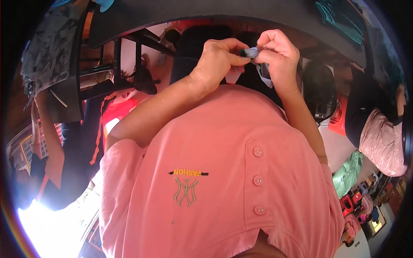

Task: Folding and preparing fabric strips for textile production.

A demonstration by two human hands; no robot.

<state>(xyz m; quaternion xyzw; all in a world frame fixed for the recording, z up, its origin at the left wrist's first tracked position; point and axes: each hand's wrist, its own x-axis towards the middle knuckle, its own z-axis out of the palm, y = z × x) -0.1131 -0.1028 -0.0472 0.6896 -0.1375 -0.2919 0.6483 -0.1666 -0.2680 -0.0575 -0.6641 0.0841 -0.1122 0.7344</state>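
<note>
Both my hands are raised close together in front of my pink shirt, just short of the dark table's edge. Between them is a small piece of blue-grey fabric [251, 52] with a dark green end. My left hand [217, 58] pinches the dark end between thumb and fingers. The other side is gripped by my right hand [280, 56], its fingers curled in. A pale grey flap [264, 75] hangs below my right fingers, seemingly part of the same piece. Most of the fabric is hidden by the fingers, so its exact kind cannot be made out.
Ahead runs a dark table [193, 12], with a teal bundle [340, 21] at its right. Grey cloth pieces [49, 51] lie on the left table, where another person's arm [51, 142] reaches in. Pink [383, 144] and green bags [349, 172] stand at right.
</note>
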